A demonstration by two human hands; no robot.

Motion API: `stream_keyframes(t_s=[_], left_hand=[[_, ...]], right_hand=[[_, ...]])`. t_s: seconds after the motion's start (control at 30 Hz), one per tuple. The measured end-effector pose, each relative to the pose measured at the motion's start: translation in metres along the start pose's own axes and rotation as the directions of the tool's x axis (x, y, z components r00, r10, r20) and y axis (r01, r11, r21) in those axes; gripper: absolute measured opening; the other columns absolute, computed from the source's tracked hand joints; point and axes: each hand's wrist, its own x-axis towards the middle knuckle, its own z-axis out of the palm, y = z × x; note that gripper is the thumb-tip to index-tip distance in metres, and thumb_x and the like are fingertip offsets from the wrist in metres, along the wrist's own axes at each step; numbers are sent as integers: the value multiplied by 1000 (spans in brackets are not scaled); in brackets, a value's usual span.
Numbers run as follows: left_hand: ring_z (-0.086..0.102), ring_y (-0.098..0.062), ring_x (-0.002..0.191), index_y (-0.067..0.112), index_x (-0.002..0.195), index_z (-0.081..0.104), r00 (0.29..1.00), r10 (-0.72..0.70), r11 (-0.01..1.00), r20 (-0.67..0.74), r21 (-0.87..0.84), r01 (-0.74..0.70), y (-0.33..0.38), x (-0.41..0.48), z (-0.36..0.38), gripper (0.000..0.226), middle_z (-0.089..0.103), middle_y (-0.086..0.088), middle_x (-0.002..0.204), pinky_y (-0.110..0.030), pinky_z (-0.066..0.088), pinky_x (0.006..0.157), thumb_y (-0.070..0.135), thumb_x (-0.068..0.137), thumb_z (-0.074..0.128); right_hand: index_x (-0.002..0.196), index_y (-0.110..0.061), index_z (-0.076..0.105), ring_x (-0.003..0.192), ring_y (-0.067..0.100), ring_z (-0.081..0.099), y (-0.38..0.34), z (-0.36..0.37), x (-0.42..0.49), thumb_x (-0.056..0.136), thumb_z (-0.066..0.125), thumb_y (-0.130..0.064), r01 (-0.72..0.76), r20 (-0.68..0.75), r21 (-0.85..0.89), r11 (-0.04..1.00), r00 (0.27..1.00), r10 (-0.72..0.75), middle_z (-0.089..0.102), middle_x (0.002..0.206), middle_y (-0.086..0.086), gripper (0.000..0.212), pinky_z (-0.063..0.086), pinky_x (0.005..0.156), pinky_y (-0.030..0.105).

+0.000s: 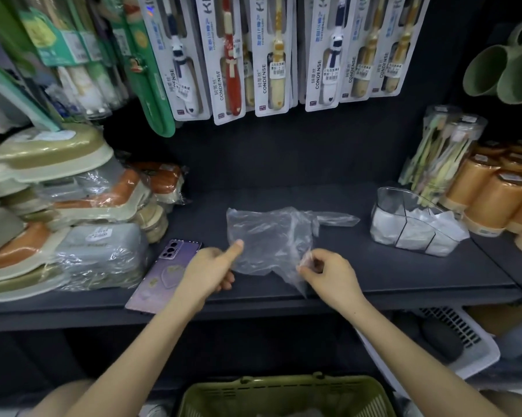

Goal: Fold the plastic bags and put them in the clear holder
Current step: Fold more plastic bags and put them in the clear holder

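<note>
Your right hand [329, 273] pinches the near right corner of the plastic bag [268, 233], which lies spread on the dark shelf [374, 275]. Your left hand [210, 270] sets its thumb on the bag's left edge, fingers curled (whether they grip it cannot be told). Step in hand: first fold, judged barely begun. Next move: carry the pinched corner across and crease it flat. Count: one loose bag; one clear holder [395, 200] at right, three compartments, folded bags inside uncounted.
</note>
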Motion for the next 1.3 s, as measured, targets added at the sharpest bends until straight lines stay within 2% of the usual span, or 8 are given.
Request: stream_keyframes(t_s=[0.1,0.23,0.47,0.6,0.77,0.9,1.07,1.3], left_hand=[[49,-8,40,9,76,55,999,-1,988,44,-151,7,-8,-3,4,25,58,-4,57,-16,33,38,24,95,59],[53,-9,39,9,77,54,986,-125,807,111,-567,166,-14,5,-2,18,58,-4,53,-14,37,37,7,94,57],[66,-11,46,4,84,59,980,-177,652,88,-735,183,-31,11,-15,10,67,-4,53,-15,50,44,3,94,56],[68,-24,65,2,91,59,973,-203,650,110,-728,218,-32,8,-5,9,70,-14,69,-21,54,45,9,96,56],[63,-30,75,5,91,56,959,-265,666,102,-699,259,-35,10,-5,22,63,-21,85,-23,54,42,24,100,50],[62,-17,45,5,85,54,963,-271,751,12,-622,219,-34,15,-4,16,58,-14,73,-16,46,35,12,99,49],[44,-4,27,5,72,55,960,-263,797,-98,-583,159,-40,27,-11,23,52,1,36,-11,35,31,3,95,55],[54,-3,32,6,76,54,974,-167,852,-151,-520,65,-45,20,0,23,63,-7,59,-10,39,34,6,99,49]], right_hand=[[81,-4,60,73,22,63,-5,-2,-1,86,63,-13,-54,35,133,990,998,49,65,78,10,11,53,65,38],[95,1,62,58,19,55,-2,-27,-3,82,62,13,-260,198,547,796,964,179,58,68,6,18,49,48,25],[108,-4,62,77,16,66,30,-89,3,78,64,15,-242,175,658,713,970,167,65,99,15,36,54,64,19],[115,-16,63,94,11,61,40,-86,-7,85,70,-11,-219,74,458,861,975,209,62,116,7,31,47,78,24],[108,-25,65,93,13,59,50,-63,-35,74,63,-69,-193,3,16,981,981,193,62,102,-2,56,46,83,31],[75,-19,62,82,20,57,49,-50,-46,81,69,-49,-81,-108,-219,972,992,58,60,81,0,31,44,73,32],[74,-17,65,64,16,62,59,-62,-37,83,74,-14,-201,-139,202,959,963,232,64,66,-2,12,47,57,27],[103,-5,64,69,20,58,61,-87,-31,81,62,15,-256,46,662,704,952,303,57,78,11,30,53,61,24]])
